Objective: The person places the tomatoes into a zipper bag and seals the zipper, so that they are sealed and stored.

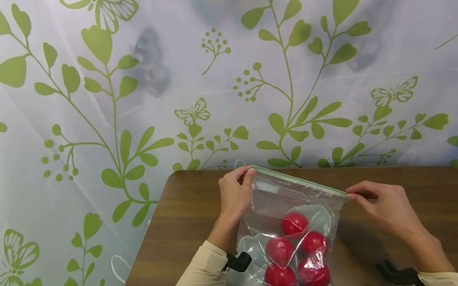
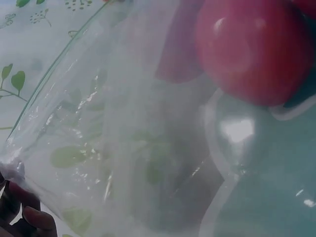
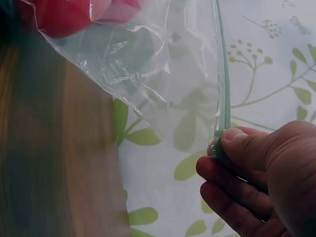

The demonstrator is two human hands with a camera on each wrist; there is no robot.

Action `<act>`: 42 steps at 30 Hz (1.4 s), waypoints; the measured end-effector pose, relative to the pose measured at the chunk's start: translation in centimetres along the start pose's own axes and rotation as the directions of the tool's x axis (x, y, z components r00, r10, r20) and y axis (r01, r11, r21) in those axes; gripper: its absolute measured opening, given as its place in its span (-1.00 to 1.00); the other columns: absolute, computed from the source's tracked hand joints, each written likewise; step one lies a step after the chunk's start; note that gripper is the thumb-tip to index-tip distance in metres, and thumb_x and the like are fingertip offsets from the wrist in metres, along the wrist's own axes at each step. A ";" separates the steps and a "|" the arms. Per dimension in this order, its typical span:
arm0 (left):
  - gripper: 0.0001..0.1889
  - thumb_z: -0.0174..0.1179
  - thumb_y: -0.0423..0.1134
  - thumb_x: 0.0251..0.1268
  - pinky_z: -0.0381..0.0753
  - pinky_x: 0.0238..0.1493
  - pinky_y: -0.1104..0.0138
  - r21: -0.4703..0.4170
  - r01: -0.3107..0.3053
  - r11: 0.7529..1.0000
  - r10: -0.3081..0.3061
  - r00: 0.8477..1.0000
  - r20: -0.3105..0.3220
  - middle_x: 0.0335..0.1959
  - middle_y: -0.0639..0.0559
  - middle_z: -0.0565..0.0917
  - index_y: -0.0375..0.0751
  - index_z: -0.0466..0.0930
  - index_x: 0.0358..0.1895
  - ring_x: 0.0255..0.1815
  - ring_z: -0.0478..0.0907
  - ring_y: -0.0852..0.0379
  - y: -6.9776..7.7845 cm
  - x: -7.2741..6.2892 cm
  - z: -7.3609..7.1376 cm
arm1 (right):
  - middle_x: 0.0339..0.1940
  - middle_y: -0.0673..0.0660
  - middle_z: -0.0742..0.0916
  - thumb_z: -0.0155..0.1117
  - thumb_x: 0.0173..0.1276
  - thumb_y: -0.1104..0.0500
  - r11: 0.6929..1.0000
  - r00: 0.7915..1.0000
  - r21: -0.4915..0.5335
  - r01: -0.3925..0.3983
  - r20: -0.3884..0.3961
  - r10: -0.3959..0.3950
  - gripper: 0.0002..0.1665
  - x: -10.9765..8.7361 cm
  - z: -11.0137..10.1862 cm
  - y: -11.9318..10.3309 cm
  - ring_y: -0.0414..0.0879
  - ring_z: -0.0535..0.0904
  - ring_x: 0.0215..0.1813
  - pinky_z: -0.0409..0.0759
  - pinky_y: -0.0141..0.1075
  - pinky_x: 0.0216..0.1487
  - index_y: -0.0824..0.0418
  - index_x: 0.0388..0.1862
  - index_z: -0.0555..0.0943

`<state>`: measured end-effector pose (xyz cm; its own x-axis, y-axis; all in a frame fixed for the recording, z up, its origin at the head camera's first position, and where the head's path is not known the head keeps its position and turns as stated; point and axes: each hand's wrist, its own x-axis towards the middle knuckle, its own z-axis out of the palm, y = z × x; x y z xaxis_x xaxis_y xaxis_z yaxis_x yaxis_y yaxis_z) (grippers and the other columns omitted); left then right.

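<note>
A clear zip bag (image 1: 267,205) with a pale green seal strip (image 1: 300,181) is stretched between both hands, its seal edge sloping down to the right. Inside lie several smooth, round red balls (image 1: 280,250), grouped in the lower part. My left hand (image 1: 236,194) pinches the upper left corner of the bag between thumb and fingers. At the other end of the strip, my right hand (image 1: 385,207) pinches the corner; the right wrist view shows the thumb over the strip (image 3: 223,84). Pale grey-green printed shapes with light borders (image 2: 266,168) show on the bag.
Beneath the bag is a brown wooden table (image 1: 188,201) with rounded far corners. A pale curtain (image 1: 197,67) printed with green leaves and butterflies hangs right behind it. Black wrist mounts (image 1: 238,262) sit on both forearms.
</note>
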<state>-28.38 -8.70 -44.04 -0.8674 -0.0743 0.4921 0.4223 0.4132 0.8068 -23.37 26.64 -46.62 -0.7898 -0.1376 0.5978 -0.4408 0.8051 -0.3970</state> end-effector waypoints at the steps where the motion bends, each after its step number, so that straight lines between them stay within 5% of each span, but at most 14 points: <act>1: -0.82 0.33 -0.26 0.59 0.50 -0.45 0.46 0.005 0.009 1.000 -0.009 1.000 0.005 -0.48 -0.04 0.76 -0.26 0.88 -0.03 -0.52 0.52 0.29 -0.1 0.1 -0.1 | -0.28 0.01 0.91 0.66 0.28 0.33 1.000 1.000 -0.001 0.000 0.002 0.000 -0.78 0.0 -0.1 0.1 -0.34 0.77 -0.23 0.51 -0.70 -0.26 0.05 -0.17 0.88; 13: -0.79 0.35 -0.20 0.60 0.49 -0.55 0.44 -0.039 0.173 0.984 -0.170 0.983 0.068 -0.52 0.00 0.74 -0.23 0.89 0.03 -0.56 0.59 0.24 -0.4 0.5 -0.4 | -0.29 0.00 0.91 0.65 0.30 0.31 0.999 1.000 -0.023 0.028 0.015 -0.028 -0.80 0.8 -0.2 1.2 -0.35 0.74 -0.27 0.58 -0.57 -0.28 0.06 -0.17 0.88; 21: -0.79 0.30 -0.18 0.64 0.50 -0.46 0.43 -0.035 0.270 0.962 -0.265 0.959 0.104 -0.50 0.01 0.75 -0.23 0.87 -0.04 -0.51 0.59 0.24 -1.3 1.3 -0.7 | -0.22 0.09 0.91 0.54 0.45 0.26 0.999 0.992 -0.021 -0.027 0.123 0.029 -0.91 3.7 1.8 2.2 -0.01 0.80 -0.20 0.73 -0.08 -0.18 0.14 -0.11 0.86; 26: -0.81 0.29 -0.20 0.61 0.56 -0.32 0.40 0.015 0.297 0.955 -0.296 0.941 0.162 -0.36 -0.02 0.78 -0.24 0.81 -0.04 -0.37 0.62 0.19 -2.1 1.7 -1.1 | -0.22 0.09 0.89 0.49 0.49 0.24 0.998 0.981 -0.004 -0.064 0.184 0.063 -0.91 5.4 3.0 2.7 -0.04 0.73 -0.22 0.65 -0.12 -0.20 0.15 -0.09 0.86; 33: -0.72 0.27 -0.27 0.51 0.63 -0.23 0.29 0.070 0.334 0.940 -0.340 0.894 0.292 -0.09 -0.15 0.79 -0.24 0.71 0.18 -0.19 0.66 0.04 -3.5 2.0 -1.5 | -0.28 0.08 0.86 0.45 0.51 0.25 0.993 0.968 0.009 -0.116 0.227 0.111 -0.89 6.4 5.2 3.8 -0.07 0.64 -0.27 0.59 -0.15 -0.23 0.21 -0.08 0.85; 42: -0.66 0.32 -0.30 0.58 0.71 -0.13 0.19 0.080 0.376 0.923 -0.383 0.878 0.287 -0.02 -0.29 0.77 -0.35 0.62 0.29 -0.08 0.74 -0.11 -6.6 1.9 -1.3 | -0.21 0.12 0.88 0.44 0.52 0.23 0.987 0.954 0.026 -0.160 0.261 0.148 -0.88 6.3 8.0 4.7 0.02 0.73 -0.16 0.65 -0.09 -0.13 0.21 -0.07 0.85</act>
<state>-32.49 -12.78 -47.97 -0.9989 0.0365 0.0293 0.0420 0.4264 0.9035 -33.78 24.94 -50.29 -0.9300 -0.1622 0.3299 -0.3191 0.8016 -0.5055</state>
